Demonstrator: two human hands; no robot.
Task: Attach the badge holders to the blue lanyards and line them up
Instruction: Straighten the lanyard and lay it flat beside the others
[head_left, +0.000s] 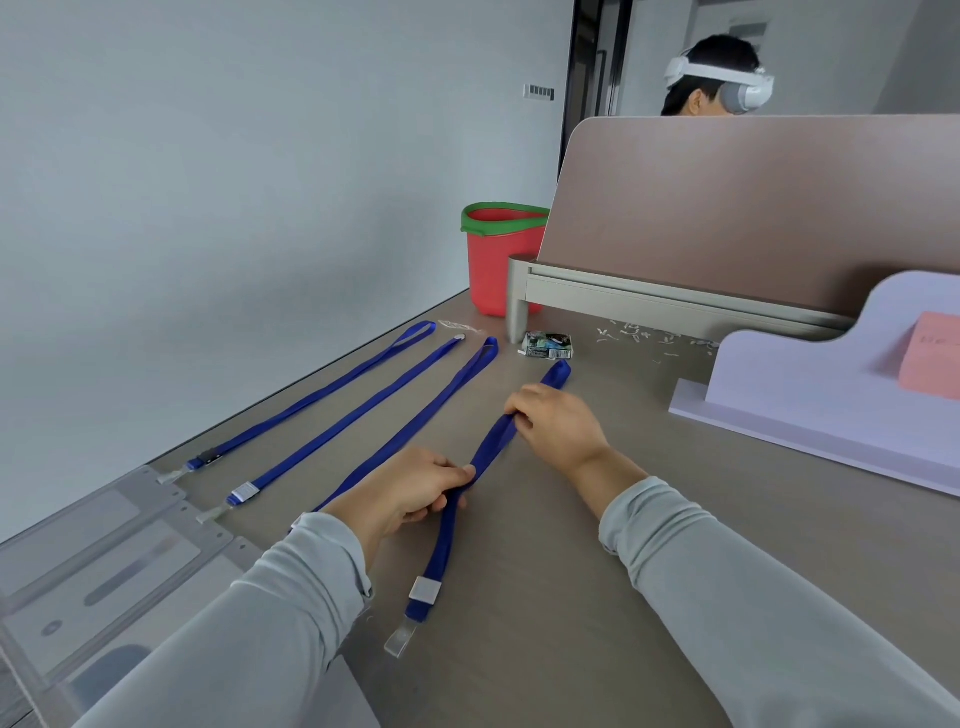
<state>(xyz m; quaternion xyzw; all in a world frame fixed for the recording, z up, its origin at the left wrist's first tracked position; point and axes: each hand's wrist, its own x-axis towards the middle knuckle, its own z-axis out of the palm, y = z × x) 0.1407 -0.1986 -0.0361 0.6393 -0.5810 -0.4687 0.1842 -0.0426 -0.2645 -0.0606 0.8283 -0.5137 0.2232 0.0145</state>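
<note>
Closest, just left of the held lanyard, a pile of clear badge holders is lying at the counter edge. The held lanyard is blue and is stretching away across the counter, with its clear clip lying at the near end. The left grip is pinching this strap a bit past the clip, thumb and fingers pressed together on it. Farther along, the right grip is pinching the same strap, with its fingers curling over it. Three more blue lanyards are lying straight, side by side, to the left of the held lanyard. Their clips are pointing at the badge holders, but I cannot tell if they are joined. Just past the held lanyard's far loop, a small packet is sitting. Well to the right of the held lanyard, a lilac stand is carrying a pink note. Far past the loop, a red bucket is standing beside a brown divider. Behind the divider, a person is wearing a white headset.
</note>
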